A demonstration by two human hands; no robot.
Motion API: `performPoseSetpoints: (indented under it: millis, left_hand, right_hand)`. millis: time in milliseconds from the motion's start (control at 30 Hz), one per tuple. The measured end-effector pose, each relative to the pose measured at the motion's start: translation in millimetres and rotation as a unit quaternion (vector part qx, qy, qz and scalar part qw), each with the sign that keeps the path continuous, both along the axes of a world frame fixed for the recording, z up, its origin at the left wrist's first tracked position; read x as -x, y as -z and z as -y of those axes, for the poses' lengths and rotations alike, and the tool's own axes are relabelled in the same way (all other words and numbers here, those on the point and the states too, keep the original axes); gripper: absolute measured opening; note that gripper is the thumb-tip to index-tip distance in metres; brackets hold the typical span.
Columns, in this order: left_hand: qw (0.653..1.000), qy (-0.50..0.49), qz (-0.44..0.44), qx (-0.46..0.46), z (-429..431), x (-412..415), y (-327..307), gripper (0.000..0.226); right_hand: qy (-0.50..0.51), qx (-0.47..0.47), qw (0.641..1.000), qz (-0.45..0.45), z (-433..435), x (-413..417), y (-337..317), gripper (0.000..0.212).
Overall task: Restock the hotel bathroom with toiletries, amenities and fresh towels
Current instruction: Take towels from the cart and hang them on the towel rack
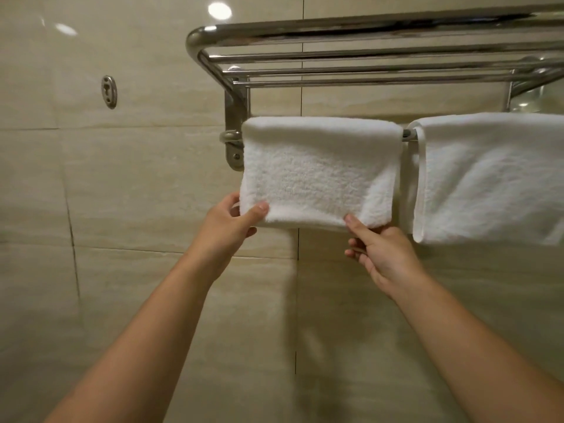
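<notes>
Chrome rack, fixed to a beige tiled wall. White towel folded over the rack's lower bar, left end. Left hand pinches its lower left corner; right hand pinches its lower edge. Second towel hangs just beside it on the same bar. Metal fitting on the wall left of the rack.
</notes>
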State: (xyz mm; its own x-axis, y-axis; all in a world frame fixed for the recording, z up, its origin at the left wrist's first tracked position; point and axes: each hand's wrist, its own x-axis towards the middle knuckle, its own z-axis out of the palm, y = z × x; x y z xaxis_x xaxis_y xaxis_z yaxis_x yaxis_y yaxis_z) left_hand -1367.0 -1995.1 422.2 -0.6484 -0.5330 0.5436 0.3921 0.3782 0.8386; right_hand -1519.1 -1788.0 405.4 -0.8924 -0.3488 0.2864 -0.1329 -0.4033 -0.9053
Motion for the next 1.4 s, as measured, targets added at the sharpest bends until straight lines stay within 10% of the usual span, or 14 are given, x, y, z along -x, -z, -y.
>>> performPoseSetpoints:
  millis: [433, 800, 1400]
  left_hand:
    - [0.966, -0.182, 0.127, 0.132, -20.3, -28.6, 33.6, 0.056]
    - [0.766, -0.401, 0.336, 0.373, -4.8, -114.9, 79.0, 0.069]
    - [0.614, -0.548, 0.522, 0.224, 27.9, -401.2, 181.4, 0.071]
  right_hand:
    - [0.014, -0.249, 0.954, -0.166, 9.2, -20.0, 38.5, 0.054]
    - [-0.007, -0.378, 0.803, -0.460, 81.0, -110.7, 77.0, 0.068]
    - [-0.237, -0.299, 0.706, -0.597, 225.4, -363.1, 156.8, 0.072]
